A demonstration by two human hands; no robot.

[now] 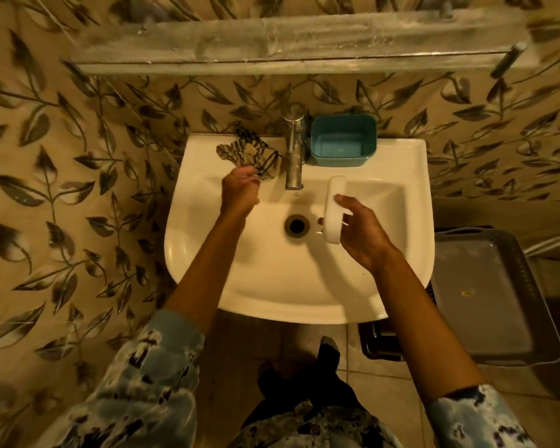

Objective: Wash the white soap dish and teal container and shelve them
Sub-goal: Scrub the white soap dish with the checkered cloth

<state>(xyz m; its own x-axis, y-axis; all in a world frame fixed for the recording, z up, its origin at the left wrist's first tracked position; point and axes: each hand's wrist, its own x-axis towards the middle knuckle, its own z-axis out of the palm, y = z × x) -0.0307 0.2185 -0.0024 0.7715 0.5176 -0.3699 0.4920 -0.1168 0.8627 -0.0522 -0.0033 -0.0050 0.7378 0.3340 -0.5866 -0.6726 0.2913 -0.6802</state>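
the right hand (359, 231) grips the white soap dish (334, 210) over the sink (272, 286), while the left hand (240, 189) pinches a patterned cloth (249, 155), teal container (344, 140) beyond the right hand.

Dim, warm yellow cast throughout. White sink (401, 163) brightest, soft glare along its rim. Shadows of forearms fall inside its bowl. Shelf (272, 43) above sink smeared by blur. Wide-angle bending toward frame edges; corners soft.

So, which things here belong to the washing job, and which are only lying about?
Job: white soap dish in right hand; teal container; patterned cloth at left hand; tap; sink; shelf.

Lying about: grey basket.
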